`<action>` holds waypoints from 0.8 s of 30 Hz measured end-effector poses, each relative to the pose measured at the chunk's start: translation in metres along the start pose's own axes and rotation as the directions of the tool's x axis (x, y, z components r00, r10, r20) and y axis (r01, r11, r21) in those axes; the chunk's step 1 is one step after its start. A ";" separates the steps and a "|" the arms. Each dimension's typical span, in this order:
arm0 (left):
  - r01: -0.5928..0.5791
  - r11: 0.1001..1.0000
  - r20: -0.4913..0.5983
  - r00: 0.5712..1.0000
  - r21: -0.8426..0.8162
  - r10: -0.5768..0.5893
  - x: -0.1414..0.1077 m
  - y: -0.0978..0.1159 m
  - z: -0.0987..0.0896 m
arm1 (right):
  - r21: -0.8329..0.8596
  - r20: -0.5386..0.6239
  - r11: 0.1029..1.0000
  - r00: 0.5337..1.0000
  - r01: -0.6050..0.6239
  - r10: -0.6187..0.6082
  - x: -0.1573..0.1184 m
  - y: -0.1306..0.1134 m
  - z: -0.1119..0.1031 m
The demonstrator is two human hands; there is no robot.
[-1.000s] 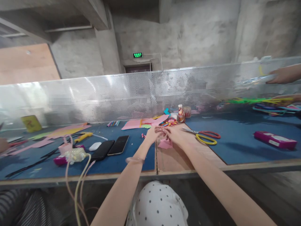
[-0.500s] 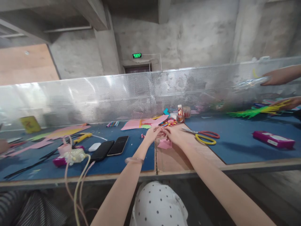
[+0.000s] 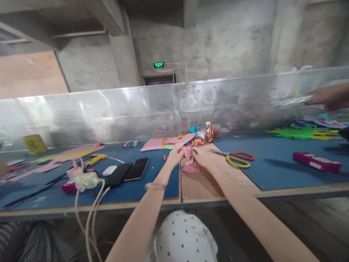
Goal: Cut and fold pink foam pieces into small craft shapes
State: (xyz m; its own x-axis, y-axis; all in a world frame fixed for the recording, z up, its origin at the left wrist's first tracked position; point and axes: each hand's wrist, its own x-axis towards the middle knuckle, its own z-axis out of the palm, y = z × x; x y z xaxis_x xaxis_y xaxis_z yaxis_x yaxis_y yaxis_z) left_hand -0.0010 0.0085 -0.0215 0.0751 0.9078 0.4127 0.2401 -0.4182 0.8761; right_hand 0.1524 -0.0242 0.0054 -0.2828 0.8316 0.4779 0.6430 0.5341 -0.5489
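Note:
Between my two hands is a small piece of pink paper (image 3: 188, 152), held up above the bare wooden strip. My left hand (image 3: 176, 156) pinches its left side, and my right hand (image 3: 200, 157) grips its right side. Another pink paper piece (image 3: 191, 167) lies on the wood just below my fingers. Right of my right hand rest scissors (image 3: 237, 159) with one red and one yellow handle loop. A colourful flower-like item (image 3: 199, 141) sits behind my hands, beside a small bottle (image 3: 209, 132).
Pink sheets (image 3: 152, 144) lie behind my left hand. Two phones (image 3: 137, 169) and a white case (image 3: 109, 170) are at left, near a power strip with cables. A purple box (image 3: 316, 162) and green-yellow strips (image 3: 302, 133) are at right. Another person's hand (image 3: 328, 96) holds clear film.
My hands have moved slightly apart, and the pink paper between them now shows more fully. At right, the other person's lower hand has left the green and yellow strips.

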 end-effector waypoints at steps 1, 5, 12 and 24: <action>0.000 1.000 -0.006 1.000 0.022 0.000 0.001 -0.001 0.000 | -0.003 0.006 1.000 1.000 0.003 -0.003 0.000 0.001 0.000; 0.004 0.999 -0.022 1.000 0.033 -0.003 0.000 -0.002 -0.001 | 0.034 0.044 0.999 0.999 -0.005 0.004 0.001 0.001 0.002; 0.043 0.994 0.026 0.999 -0.104 -0.041 -0.002 0.002 0.002 | 0.104 0.045 0.994 0.999 -0.017 0.012 0.000 0.003 0.005; 0.143 0.916 0.072 0.990 -0.374 -0.125 -0.013 0.019 0.001 | 0.085 -0.026 0.996 1.000 0.002 0.001 0.003 0.014 0.002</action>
State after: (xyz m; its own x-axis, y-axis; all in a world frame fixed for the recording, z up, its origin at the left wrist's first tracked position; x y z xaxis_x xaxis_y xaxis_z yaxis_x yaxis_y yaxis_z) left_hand 0.0035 -0.0109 -0.0104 0.1138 0.9529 0.2813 -0.1312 -0.2662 0.9549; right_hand 0.1592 -0.0133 -0.0024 -0.2635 0.8277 0.4956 0.5795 0.5465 -0.6046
